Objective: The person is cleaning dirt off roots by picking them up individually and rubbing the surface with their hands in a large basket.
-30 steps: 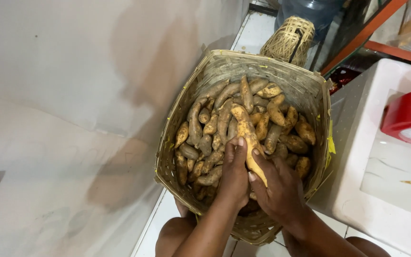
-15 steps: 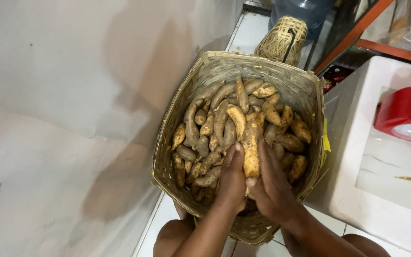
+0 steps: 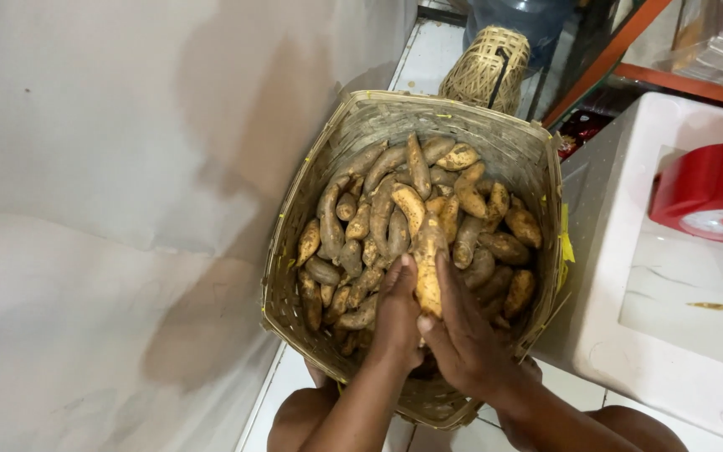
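Note:
A woven bamboo basket (image 3: 495, 138) stands on the floor in front of me, filled with several dirty tan sweet potatoes (image 3: 378, 213). Both my hands reach into its near side. Between them is one long sweet potato (image 3: 428, 264), held roughly upright over the pile. My left hand (image 3: 397, 314) presses against its left side and my right hand (image 3: 462, 331) wraps its lower right side. My knees show below the basket's near rim.
A plain pale wall (image 3: 110, 192) runs close along the left. A white box-like surface (image 3: 629, 335) stands right of the basket, with a red round object (image 3: 709, 188) on it. A small woven basket (image 3: 487, 67) and a blue water jug (image 3: 520, 17) sit behind.
The long sweet potato has been turned from slanting to more upright between my hands. The view has shifted slightly, bringing the basket a little lower and to the left.

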